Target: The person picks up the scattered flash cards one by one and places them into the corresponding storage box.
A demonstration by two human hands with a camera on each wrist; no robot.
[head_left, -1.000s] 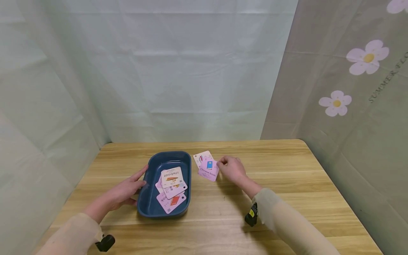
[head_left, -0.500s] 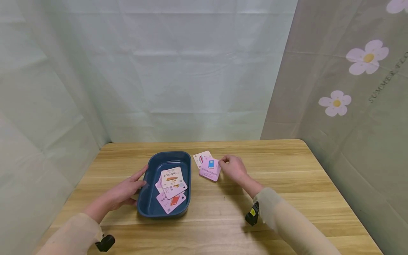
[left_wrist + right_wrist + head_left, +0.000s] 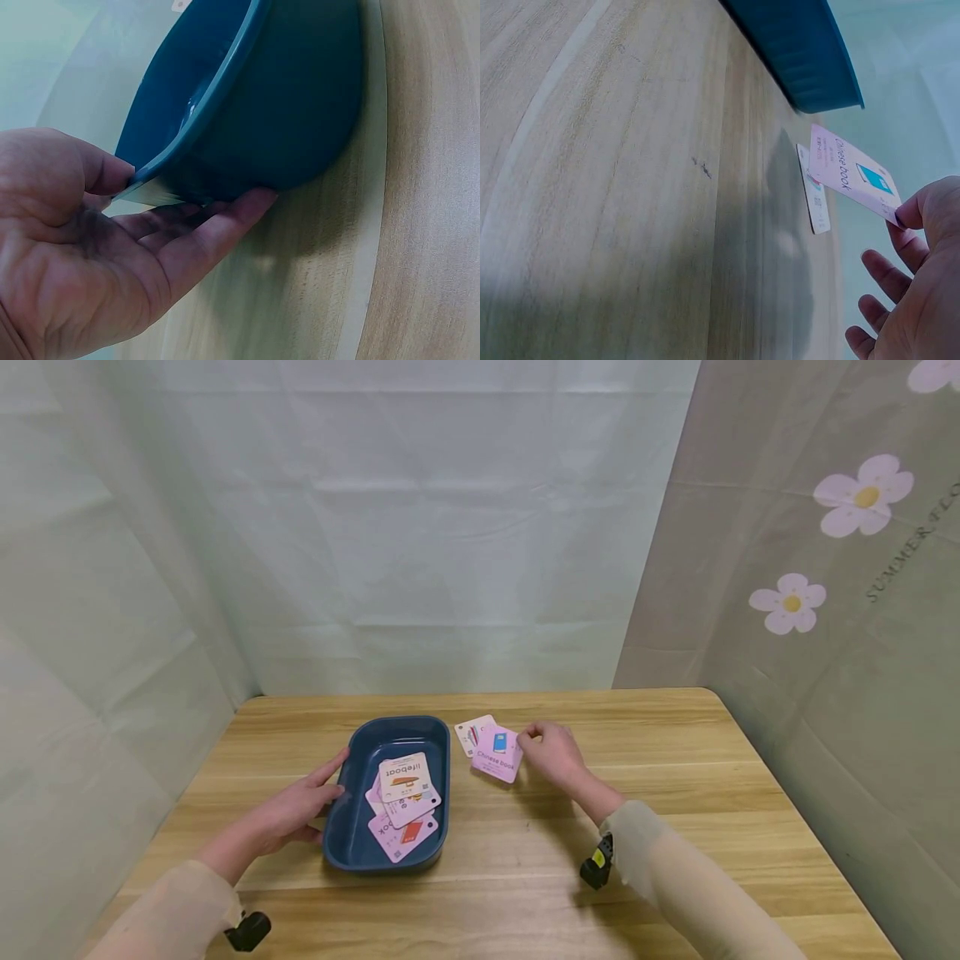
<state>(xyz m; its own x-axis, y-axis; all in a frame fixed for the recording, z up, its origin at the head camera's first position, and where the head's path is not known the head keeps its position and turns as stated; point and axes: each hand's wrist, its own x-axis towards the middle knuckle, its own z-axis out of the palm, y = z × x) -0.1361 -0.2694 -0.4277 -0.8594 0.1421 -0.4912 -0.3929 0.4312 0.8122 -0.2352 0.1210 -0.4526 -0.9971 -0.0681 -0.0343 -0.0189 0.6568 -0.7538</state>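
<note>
A dark blue tray (image 3: 363,745) sits on the wooden table (image 3: 675,777) and holds several picture cards (image 3: 406,778). My left hand (image 3: 300,806) rests against the tray's left side, thumb on the rim and straight fingers along the wall (image 3: 225,225). My right hand (image 3: 551,756) pinches the corner of a pink "Chinese book" card (image 3: 497,754), lifted off the table (image 3: 853,178). Under it a white card (image 3: 472,732) lies flat on the wood (image 3: 815,202).
Pale cloth walls close in the table at the back and left. A grey curtain with flowers (image 3: 862,497) hangs on the right. The table's right half and front strip are bare wood.
My right hand has lifted the pink card slightly and shifted it a little back and right. The left hand and tray have not moved.
</note>
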